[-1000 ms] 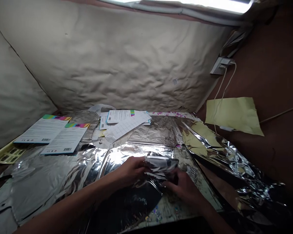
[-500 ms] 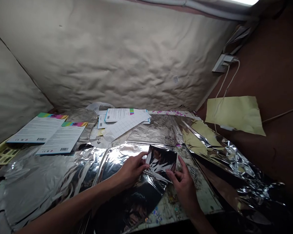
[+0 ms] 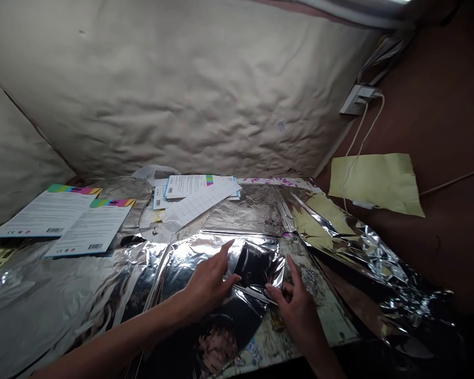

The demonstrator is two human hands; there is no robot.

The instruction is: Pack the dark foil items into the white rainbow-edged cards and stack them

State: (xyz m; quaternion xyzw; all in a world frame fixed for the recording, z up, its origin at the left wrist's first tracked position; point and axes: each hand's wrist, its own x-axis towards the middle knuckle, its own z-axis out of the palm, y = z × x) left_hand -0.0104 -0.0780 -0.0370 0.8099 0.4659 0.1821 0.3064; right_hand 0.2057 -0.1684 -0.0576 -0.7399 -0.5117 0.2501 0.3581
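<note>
A small shiny silver packet (image 3: 256, 266) lies over the reflective foil sheet (image 3: 189, 263) in the middle of the table. My left hand (image 3: 210, 278) is at the packet's left side, its thumb and index finger spread apart and nothing between them. At the packet's lower right corner, my right hand (image 3: 294, 295) has its thumb against the edge, with the index finger stretched along the right side. The other right fingers are curled under and partly hidden.
Printed cards (image 3: 90, 229) lie at the left, and more cards (image 3: 189, 185) under a gridded white strip (image 3: 205, 202) at the back. Crumpled foil (image 3: 383, 263) covers the right side. Yellow paper (image 3: 375, 184) and a white socket (image 3: 357, 100) are on the right wall.
My left thumb and index finger have let go of the packet and spread apart. The packet now sits lower and flatter. The view has shifted slightly.
</note>
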